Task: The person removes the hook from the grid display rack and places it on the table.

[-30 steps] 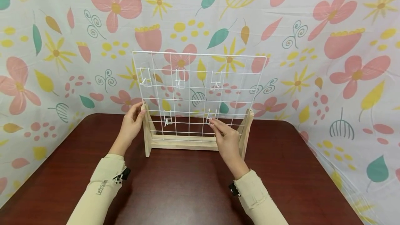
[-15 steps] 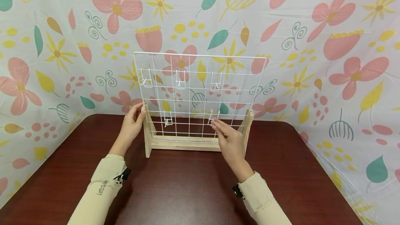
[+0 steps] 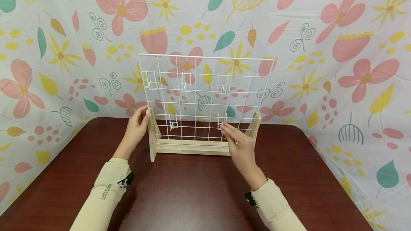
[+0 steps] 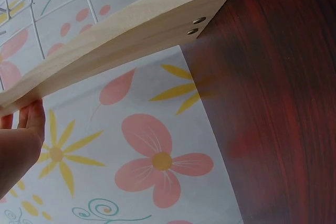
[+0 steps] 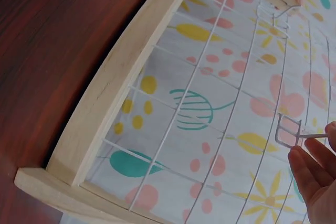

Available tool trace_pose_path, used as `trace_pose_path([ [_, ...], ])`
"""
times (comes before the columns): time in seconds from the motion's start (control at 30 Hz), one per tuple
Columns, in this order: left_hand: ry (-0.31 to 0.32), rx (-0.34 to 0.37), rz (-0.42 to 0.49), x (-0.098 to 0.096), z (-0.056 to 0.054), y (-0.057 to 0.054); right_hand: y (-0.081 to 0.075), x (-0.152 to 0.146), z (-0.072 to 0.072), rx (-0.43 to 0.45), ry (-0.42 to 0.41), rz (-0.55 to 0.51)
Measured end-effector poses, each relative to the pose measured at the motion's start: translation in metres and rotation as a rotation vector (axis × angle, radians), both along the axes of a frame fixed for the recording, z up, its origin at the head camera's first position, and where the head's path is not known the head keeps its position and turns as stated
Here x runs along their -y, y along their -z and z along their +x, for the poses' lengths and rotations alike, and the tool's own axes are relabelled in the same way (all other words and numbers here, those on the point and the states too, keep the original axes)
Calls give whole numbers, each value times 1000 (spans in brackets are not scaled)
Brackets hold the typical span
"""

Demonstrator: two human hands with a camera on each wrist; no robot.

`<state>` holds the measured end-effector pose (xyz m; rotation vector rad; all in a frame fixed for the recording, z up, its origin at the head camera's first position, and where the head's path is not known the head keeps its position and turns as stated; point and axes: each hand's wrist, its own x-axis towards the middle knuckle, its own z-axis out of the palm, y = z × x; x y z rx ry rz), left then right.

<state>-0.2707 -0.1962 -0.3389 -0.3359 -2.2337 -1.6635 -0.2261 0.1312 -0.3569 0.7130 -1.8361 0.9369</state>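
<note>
Shifted slightly toward three o'clock since a second ago, our right hand (image 3: 242,147) pinches a white wire hook (image 5: 299,135) at five o'clock on the grid (image 3: 194,103), while our left hand (image 3: 136,127) grips the wooden stand (image 3: 192,149) at eight. Four other hooks (image 3: 186,87) already hang; we cannot tell whether this fifth is seated. Only our left wrist view reveals screw heads (image 4: 198,20), near one o'clock.
</note>
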Motion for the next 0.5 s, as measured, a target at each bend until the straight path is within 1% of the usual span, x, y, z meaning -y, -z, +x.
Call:
trace_pose_path([
  [0.07,-3,3,3,3,-8,7,-2,-2,2,-8,-13,8],
  [0.13,-5,-5,-1,2,-5,5,-3,-3,3,-21,-17,21],
  [0.23,-9,-7,-12,-2,5,-5,-4,-8,5,-41,-9,57],
  [0.3,-8,-11,-21,-6,14,-13,-4,-11,6,-55,-4,88],
  [0.43,-3,-5,-27,-5,11,-11,-2,-18,8,-80,8,155],
  [0.5,-1,-6,-21,-2,5,-5,0,-22,9,-80,7,182],
])
